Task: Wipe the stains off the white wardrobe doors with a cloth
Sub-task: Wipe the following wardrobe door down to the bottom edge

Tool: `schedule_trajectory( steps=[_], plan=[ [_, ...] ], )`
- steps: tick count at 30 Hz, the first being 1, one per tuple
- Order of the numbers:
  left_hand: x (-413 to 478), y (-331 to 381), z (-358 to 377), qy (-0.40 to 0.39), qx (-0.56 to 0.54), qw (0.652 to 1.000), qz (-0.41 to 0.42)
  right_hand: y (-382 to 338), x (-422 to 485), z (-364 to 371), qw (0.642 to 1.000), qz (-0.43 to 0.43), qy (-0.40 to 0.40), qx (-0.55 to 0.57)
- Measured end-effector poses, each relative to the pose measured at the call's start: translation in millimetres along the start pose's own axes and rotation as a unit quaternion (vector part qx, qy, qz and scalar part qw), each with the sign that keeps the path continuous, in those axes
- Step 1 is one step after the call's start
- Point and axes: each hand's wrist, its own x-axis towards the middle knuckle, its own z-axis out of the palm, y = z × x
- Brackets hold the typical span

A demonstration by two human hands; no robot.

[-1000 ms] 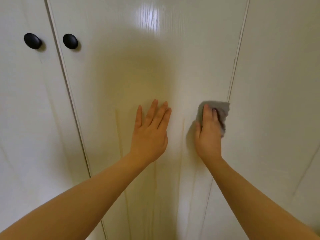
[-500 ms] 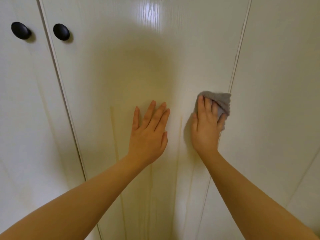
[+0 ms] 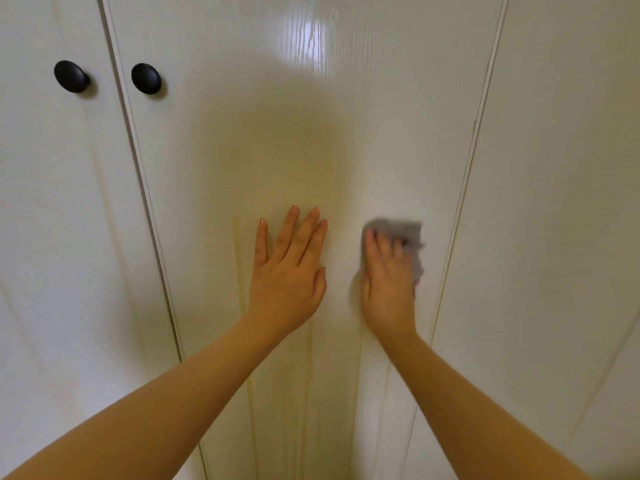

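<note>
A glossy white wardrobe door (image 3: 277, 133) fills the middle of the view. Thin yellowish drip stains (image 3: 252, 403) run down it below and beside my hands. My left hand (image 3: 289, 275) lies flat on the door with fingers straight and spread. To its right, my right hand (image 3: 388, 285) presses a grey cloth (image 3: 410, 233) against the same door, near its right edge; the hand and cloth are motion-blurred. The cloth sticks out above and to the right of the fingers.
Two round black knobs (image 3: 71, 76) (image 3: 146, 79) sit at the upper left, either side of the gap between the left door (image 3: 52, 220) and the middle one. Another white door (image 3: 554, 202) stands to the right, past a vertical gap.
My right hand with the cloth has slid down the door after rising half a second ago. My left hand stays flat in place. The view has shifted slightly.
</note>
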Motion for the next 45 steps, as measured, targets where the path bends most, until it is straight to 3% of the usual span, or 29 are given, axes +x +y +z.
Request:
schedule_trajectory(
  steps=[3,9,16,21,23,27,29,34,40,43,45],
  plan=[
    [-8.0,-11.2,-3.3,-0.001,0.010,1.000,-0.010,5.7,-64.3,11.5,0.999,-0.025,-0.044,-0.008],
    [-11.7,-18.5,-6.7,-0.012,0.002,1.000,-0.027,-18.5,40.1,-5.7,0.998,0.041,0.033,0.020],
    [-21.1,-31.5,-9.7,-0.020,0.016,0.999,-0.032,-10.7,-49.9,17.1,0.996,-0.062,-0.059,-0.026],
    [-26.6,-45.0,-14.9,-0.020,0.027,0.998,-0.051,-48.0,53.5,1.8,1.000,-0.008,0.030,0.003],
    [-31.3,-49.6,-16.4,-0.022,0.026,0.998,-0.056,-54.2,39.3,10.6,0.999,-0.013,0.033,0.009],
    [-38.7,-72.3,-21.8,-0.031,0.035,0.996,-0.071,-51.1,-45.4,29.4,0.993,-0.103,-0.030,-0.044],
    [-39.1,-78.0,-22.6,-0.026,0.038,0.996,-0.075,-50.7,-24.3,25.0,0.992,-0.116,-0.031,-0.042],
    [-44.1,-77.6,-18.3,-0.032,0.025,0.996,-0.081,-77.6,53.7,14.2,0.998,-0.041,0.043,0.005],
    [-51.5,-91.8,-20.3,-0.036,0.018,0.996,-0.075,-48.7,-61.8,34.5,0.979,-0.178,-0.050,-0.088],
    [-49.8,-98.8,-23.7,-0.019,0.019,0.997,-0.067,-67.6,-14.9,26.1,0.981,-0.180,-0.015,-0.063],
    [-49.3,-102.6,-24.2,-0.012,0.024,0.996,-0.086,-91.0,31.9,20.5,0.991,-0.124,0.033,-0.035]
  ],
)
